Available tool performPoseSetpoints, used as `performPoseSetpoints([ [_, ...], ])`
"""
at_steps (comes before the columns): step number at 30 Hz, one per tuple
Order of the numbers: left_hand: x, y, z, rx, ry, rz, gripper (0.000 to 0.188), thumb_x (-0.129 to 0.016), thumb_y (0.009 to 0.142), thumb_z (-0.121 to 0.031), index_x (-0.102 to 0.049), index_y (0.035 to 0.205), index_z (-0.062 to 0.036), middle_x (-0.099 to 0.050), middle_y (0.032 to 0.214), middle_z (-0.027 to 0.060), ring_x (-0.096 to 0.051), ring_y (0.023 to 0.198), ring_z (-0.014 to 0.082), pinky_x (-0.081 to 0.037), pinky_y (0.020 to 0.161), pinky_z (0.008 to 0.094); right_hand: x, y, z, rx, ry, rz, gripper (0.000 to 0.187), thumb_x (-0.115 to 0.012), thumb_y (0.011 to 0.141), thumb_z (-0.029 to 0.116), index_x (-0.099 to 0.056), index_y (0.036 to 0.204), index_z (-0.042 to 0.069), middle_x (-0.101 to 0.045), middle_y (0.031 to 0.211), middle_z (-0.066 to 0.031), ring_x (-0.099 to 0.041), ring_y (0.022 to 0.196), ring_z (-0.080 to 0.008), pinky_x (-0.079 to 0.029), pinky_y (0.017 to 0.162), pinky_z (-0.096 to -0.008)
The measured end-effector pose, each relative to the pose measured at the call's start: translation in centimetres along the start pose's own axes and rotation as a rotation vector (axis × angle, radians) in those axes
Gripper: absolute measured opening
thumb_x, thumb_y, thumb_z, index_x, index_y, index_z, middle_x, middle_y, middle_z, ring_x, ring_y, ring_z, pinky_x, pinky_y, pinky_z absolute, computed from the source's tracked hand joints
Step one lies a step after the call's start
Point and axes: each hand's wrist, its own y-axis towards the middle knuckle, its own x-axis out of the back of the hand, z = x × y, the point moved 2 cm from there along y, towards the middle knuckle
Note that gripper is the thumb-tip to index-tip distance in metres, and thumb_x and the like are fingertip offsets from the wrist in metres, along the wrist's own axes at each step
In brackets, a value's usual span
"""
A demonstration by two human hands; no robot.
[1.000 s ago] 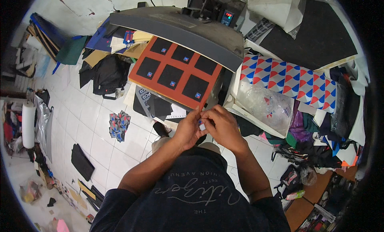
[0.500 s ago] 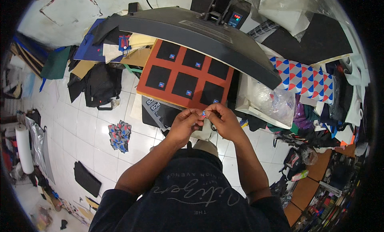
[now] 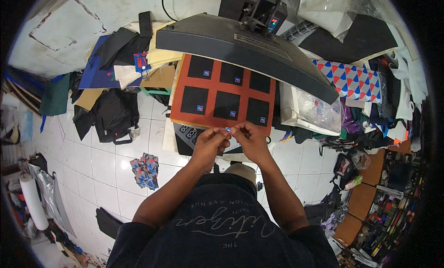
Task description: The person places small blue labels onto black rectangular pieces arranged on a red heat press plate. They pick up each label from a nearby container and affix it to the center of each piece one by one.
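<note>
Between my two hands is a small blue and red label (image 3: pixel 228 129), pinched by the fingertips. My left hand (image 3: pixel 208 144) grips its left side and my right hand (image 3: pixel 252 142) its right side, both closed. Just beyond my fingers lies the red-orange pad (image 3: pixel 209 97) of a heat press. Several black fabric squares (image 3: pixel 194 96) rest on it in two rows. Most show a similar small blue and red label (image 3: pixel 200 108) near a lower corner; the far right square is partly covered by the raised dark upper plate (image 3: pixel 231 49).
A white box (image 3: pixel 307 122) with clear plastic bags stands right of the press, near a patterned red, blue and grey sheet (image 3: pixel 349 80). On the tiled floor at left lie a black bag (image 3: pixel 115 115) and patterned pieces (image 3: pixel 144 172). Cloth heaps lie at right.
The view has shifted, so the press and pad sit farther right and slightly lower in the picture. My hands still pinch the label, which now lies a little farther left.
</note>
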Motion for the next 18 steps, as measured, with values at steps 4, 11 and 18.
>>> performPoseSetpoints([
  [4, 0.8, -0.4, 0.0, -0.023, -0.027, -0.021, 0.018, -0.061, 0.089, -0.023, -0.059, 0.098, -0.0083, -0.062, 0.09, 0.0018, -0.056, 0.076, 0.0101, -0.041, 0.065, 0.0241, -0.4, 0.9, -1.1, 0.048, -0.054, -0.034, 0.019, -0.063, 0.089, 0.021, -0.063, 0.095, 0.003, -0.066, 0.084, -0.0065, -0.06, 0.075, -0.0138, -0.047, 0.069, -0.0287],
  [11, 6.3, -2.0, 0.2, -0.029, -0.061, -0.18, 0.029, -0.062, 0.087, -0.026, -0.055, 0.106, -0.0053, -0.059, 0.095, 0.0069, -0.055, 0.08, 0.0168, -0.045, 0.071, 0.0294, 9.1, 9.4, -2.9, 0.094, -0.376, -0.223, 0.021, -0.061, 0.088, 0.024, -0.064, 0.097, 0.005, -0.066, 0.088, -0.0081, -0.062, 0.079, -0.0194, -0.047, 0.072, -0.032],
  [18, 12.6, -4.6, 2.6, 0.009, -0.129, -0.424, 0.029, -0.058, 0.085, -0.016, -0.054, 0.109, -0.0016, -0.061, 0.094, 0.0094, -0.056, 0.076, 0.0163, -0.043, 0.064, 0.0236, 18.3, 18.3, -12.2, 0.158, -0.379, -0.323, 0.035, -0.067, 0.085, 0.02, -0.059, 0.116, 0.005, -0.062, 0.109, -0.0093, -0.057, 0.099, -0.0196, -0.043, 0.087, -0.0324],
])
